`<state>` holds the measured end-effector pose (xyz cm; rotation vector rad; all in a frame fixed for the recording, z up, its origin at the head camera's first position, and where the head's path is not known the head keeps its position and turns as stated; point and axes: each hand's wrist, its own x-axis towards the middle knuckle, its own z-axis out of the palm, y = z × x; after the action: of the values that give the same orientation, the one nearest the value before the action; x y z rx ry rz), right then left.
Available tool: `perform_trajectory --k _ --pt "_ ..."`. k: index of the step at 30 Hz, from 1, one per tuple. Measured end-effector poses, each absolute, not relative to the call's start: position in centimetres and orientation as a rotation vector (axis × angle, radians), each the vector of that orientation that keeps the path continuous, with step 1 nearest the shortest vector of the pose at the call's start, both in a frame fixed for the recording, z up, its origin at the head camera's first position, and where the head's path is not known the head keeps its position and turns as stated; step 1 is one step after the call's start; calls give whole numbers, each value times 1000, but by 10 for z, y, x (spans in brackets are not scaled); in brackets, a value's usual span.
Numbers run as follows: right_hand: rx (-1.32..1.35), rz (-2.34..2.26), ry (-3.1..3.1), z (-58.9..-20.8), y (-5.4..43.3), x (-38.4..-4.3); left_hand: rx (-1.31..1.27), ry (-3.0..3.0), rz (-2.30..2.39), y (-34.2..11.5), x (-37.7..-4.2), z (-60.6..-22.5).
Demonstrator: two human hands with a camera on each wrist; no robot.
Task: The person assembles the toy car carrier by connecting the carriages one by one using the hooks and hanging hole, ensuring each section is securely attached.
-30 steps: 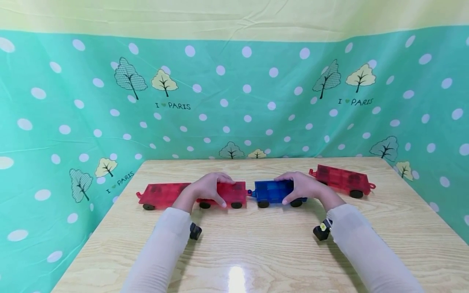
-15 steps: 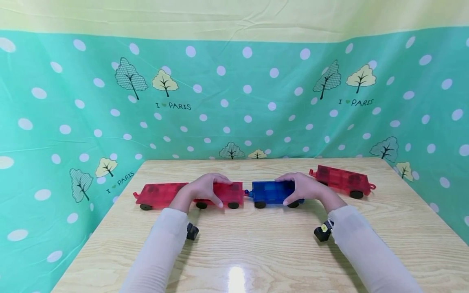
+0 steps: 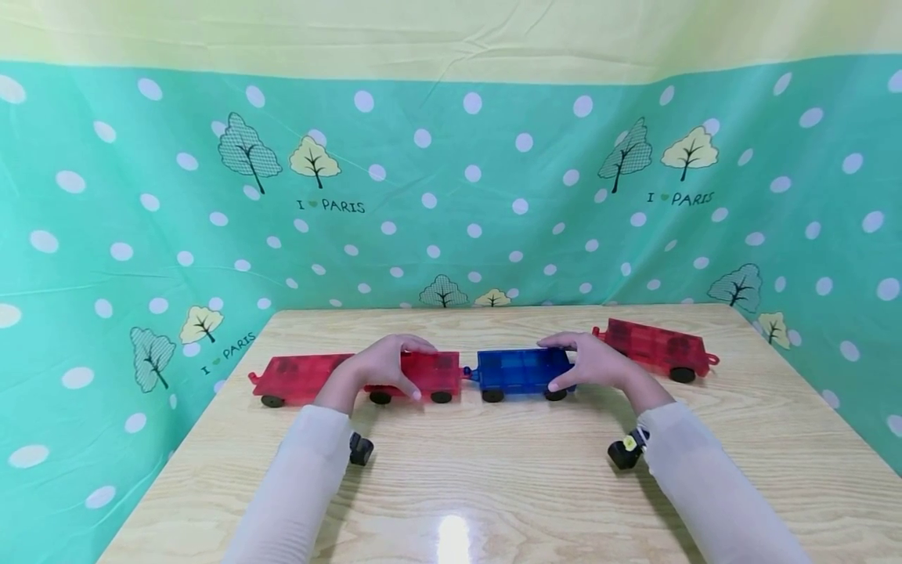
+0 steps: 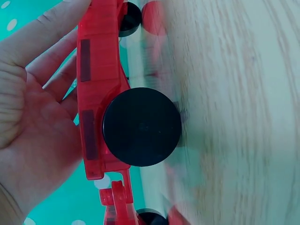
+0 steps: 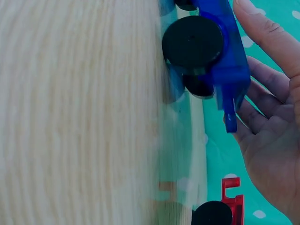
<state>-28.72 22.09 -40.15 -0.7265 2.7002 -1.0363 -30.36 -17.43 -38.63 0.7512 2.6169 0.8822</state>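
My left hand (image 3: 386,368) grips the middle red toy train car (image 3: 440,368), thumb on its near side and fingers over the far side. Behind it, another red car (image 3: 299,374) is linked by a hook and ring, seen in the left wrist view as a coupling (image 4: 115,193). A blue toy train car (image 3: 513,370) joins the middle red car's right end. Around the blue car's right end, my right hand (image 3: 595,364) is spread with thumb and fingers on either side; whether they touch it is hard to tell. All the cars stand on black wheels.
A separate red car (image 3: 655,347) stands angled at the table's back right, its hook (image 5: 230,183) showing low in the right wrist view. The wooden table (image 3: 451,470) meets a green dotted cloth (image 3: 437,235) at the back. Black cameras sit under both wrists.
The linked red and blue cars have rolled a little left together with my left hand. My right hand has shifted slightly right, toward the blue car's end. The separate red car stays put.
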Motion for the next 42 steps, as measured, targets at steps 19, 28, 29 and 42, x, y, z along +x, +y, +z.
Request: perform_trajectory --k 19,28,29,42 --pt "-689 -1200 2755 -400 249 -264 691 2708 1123 -183 -284 -391" --pt "-653 -1292 2795 -393 264 -249 761 2729 1311 -175 -271 -391" --pt "-656 -1296 2804 -392 265 -248 773 2728 1327 -174 -270 -391" --pt "-732 -1391 2912 -389 279 -235 870 2715 1480 -154 -255 -390"
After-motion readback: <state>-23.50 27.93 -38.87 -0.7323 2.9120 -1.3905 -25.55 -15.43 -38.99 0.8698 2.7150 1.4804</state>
